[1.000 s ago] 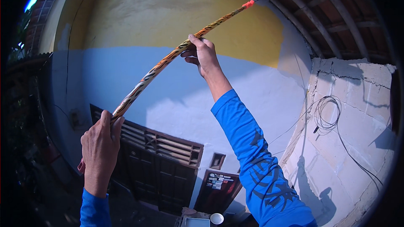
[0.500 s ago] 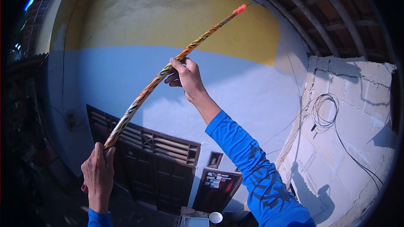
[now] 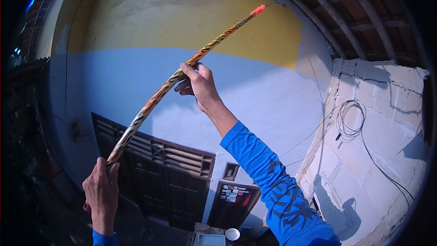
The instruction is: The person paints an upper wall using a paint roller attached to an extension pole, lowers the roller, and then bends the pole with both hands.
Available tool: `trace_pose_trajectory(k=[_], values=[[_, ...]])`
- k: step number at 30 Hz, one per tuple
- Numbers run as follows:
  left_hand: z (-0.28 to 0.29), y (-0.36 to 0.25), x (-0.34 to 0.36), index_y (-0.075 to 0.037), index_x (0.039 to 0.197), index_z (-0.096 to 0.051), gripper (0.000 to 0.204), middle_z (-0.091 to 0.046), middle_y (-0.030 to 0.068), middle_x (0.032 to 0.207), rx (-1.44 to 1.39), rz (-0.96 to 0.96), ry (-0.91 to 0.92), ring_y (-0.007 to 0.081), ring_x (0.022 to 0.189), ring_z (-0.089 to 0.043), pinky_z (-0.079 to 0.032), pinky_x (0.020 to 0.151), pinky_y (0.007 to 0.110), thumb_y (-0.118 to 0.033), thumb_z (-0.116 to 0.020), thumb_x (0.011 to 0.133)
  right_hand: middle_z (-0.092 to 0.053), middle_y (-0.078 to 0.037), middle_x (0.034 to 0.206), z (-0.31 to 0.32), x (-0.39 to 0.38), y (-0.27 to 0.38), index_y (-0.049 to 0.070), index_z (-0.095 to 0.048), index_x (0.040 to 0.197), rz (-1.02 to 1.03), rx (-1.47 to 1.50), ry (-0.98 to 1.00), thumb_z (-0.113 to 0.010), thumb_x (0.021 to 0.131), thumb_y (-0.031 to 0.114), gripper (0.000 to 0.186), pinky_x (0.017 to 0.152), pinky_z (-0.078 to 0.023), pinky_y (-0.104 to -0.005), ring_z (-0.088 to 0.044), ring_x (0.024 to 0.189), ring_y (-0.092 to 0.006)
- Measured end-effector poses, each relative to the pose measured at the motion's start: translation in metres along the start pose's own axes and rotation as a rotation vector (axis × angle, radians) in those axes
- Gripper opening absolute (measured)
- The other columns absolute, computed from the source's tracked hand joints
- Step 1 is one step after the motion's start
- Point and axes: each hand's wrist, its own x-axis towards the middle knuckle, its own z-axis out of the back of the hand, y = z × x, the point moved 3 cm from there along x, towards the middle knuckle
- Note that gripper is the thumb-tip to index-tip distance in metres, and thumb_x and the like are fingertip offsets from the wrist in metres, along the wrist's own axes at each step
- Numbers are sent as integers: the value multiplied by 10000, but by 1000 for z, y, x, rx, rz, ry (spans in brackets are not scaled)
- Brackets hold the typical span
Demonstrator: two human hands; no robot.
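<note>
A long paint roller pole (image 3: 152,102) with a tiger-like pattern slants up from lower left to upper right before the wall. A bright orange-red fitting (image 3: 258,10) caps its far end, and from it a thin wire frame (image 3: 274,4) reaches to the yellow part of the wall; the roller itself is too small to make out. My left hand (image 3: 101,191) is closed around the lower end, where a bit of red shows beside the palm. Higher up, my right hand (image 3: 199,84) grips the middle between thumb and fingers, its arm in a blue sleeve.
The wall is yellow (image 3: 191,13) above and pale blue (image 3: 255,109) below. Dark wooden doors (image 3: 168,191) stand beneath. A tray (image 3: 211,240) and a white bowl (image 3: 232,234) sit at the bottom. Coiled cable (image 3: 351,118) hangs on the block wall at right, under roof beams (image 3: 341,13).
My left hand and the pole's lower end have moved slightly left and down. My right hand has shifted a little left. The far tip is nearly where it was.
</note>
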Motion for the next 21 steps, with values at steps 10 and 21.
trace_pose_trajectory(k=[10,21], values=[[7,-23,36,-31,893,-479,272,-557,160,671,-13,17,41,337,597,-581,-444,585,446,-249,-592,1010,-675,-67,847,16,31,29,63,-575,999,81,-16,-35,-646,953,379,328,545,-520,-261,-673,630,-150],[0,-34,50,-53,899,-487,273,-600,135,684,-26,-76,-32,321,590,-624,-486,544,428,-269,-624,993,-675,-55,840,27,43,40,90,-581,978,82,-75,-65,-621,966,377,290,604,-514,-289,-675,663,-161]])
